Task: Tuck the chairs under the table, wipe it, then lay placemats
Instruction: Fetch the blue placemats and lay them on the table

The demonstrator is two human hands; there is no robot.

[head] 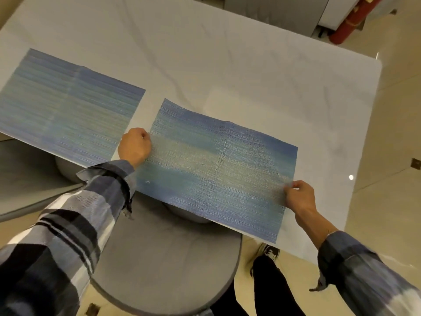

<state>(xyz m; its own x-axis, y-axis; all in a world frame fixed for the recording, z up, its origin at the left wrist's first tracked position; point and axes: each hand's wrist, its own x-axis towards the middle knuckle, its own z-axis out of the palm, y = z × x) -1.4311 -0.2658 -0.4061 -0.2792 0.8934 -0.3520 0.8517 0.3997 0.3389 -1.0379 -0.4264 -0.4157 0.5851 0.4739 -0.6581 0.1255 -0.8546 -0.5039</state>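
Blue woven placemats (218,169), white table (227,65)

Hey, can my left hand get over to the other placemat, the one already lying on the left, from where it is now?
Probably yes. The left hand grips the near placemat at its left edge, and only bare table lies between it and the left placemat. It must release first.

Single head-worn wide-angle view, looked forward and steeply down from above the near edge of the white marble-patterned table (227,53). Framing was close: both forearms entered from the bottom corners, beige tiled floor (398,133) visible at right.
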